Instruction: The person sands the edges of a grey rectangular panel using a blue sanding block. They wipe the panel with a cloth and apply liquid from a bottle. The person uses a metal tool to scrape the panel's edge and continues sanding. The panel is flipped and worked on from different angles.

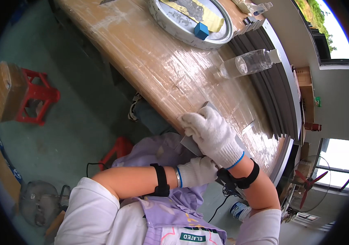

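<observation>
A flat grey panel (190, 144) lies at the near edge of the film-covered table, mostly hidden under my gloves. My right hand (213, 132), in a white knit glove with a blue cuff edge, is over the panel with its fingers curled closed. Whatever those fingers hold, if anything, is hidden. Below my right wrist, my left hand (199, 171), gloved the same way, is closed at the panel's near end and seems to grip it. Its fingertips are partly covered by the right forearm.
On the table (141, 61) stand a clear bottle (245, 64) and a round white tray (170, 36) with a blue cube (201, 30) and yellow paper. Long dark grey strips (270, 87) are stacked along the right. A red stool (39, 96) and a fan (307, 183) stand around.
</observation>
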`<control>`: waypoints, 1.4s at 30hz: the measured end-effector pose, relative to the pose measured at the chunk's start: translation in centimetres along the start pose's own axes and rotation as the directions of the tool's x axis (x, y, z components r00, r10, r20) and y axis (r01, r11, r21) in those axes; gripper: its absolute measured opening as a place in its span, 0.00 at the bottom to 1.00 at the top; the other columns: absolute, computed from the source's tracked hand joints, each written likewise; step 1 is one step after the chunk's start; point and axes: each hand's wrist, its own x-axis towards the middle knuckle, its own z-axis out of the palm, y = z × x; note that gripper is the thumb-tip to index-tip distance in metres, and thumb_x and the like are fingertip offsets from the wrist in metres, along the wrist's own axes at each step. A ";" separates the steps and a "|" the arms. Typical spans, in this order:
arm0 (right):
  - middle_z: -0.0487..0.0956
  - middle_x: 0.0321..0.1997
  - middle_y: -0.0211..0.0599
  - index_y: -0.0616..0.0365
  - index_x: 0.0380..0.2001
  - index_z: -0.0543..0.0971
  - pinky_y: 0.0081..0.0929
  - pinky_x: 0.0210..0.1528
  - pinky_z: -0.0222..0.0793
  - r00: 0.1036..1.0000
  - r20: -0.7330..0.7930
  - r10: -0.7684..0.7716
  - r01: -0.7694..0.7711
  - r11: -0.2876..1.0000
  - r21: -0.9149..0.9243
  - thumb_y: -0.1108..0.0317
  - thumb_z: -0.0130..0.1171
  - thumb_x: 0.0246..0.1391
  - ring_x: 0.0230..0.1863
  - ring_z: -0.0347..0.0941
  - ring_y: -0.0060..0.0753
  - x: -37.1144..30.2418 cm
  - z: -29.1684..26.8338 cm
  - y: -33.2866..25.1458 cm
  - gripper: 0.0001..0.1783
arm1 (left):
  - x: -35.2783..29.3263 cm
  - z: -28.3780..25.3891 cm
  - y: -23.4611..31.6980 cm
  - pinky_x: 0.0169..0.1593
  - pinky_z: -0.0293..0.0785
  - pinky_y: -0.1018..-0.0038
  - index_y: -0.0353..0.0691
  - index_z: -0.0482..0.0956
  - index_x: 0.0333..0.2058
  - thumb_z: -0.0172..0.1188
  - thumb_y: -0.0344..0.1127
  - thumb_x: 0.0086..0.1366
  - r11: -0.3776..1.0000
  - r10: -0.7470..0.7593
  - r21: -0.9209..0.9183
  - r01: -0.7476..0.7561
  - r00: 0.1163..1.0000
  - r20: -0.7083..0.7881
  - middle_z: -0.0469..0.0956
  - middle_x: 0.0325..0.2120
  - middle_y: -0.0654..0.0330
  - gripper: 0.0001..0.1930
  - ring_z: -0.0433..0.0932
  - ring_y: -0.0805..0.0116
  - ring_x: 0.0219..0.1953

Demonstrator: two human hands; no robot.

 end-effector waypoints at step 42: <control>0.76 0.41 0.47 0.53 0.46 0.74 0.44 0.45 0.74 0.730 -0.543 0.414 -0.297 0.909 0.294 0.68 0.53 0.56 0.44 0.75 0.52 -7.5 1.9 0.7 0.14 | 3.9 -10.2 0.4 0.73 0.41 0.51 0.36 0.58 0.68 0.49 0.46 0.68 0.407 0.129 0.909 0.086 0.980 -0.151 0.54 0.69 0.43 0.34 0.50 0.43 0.72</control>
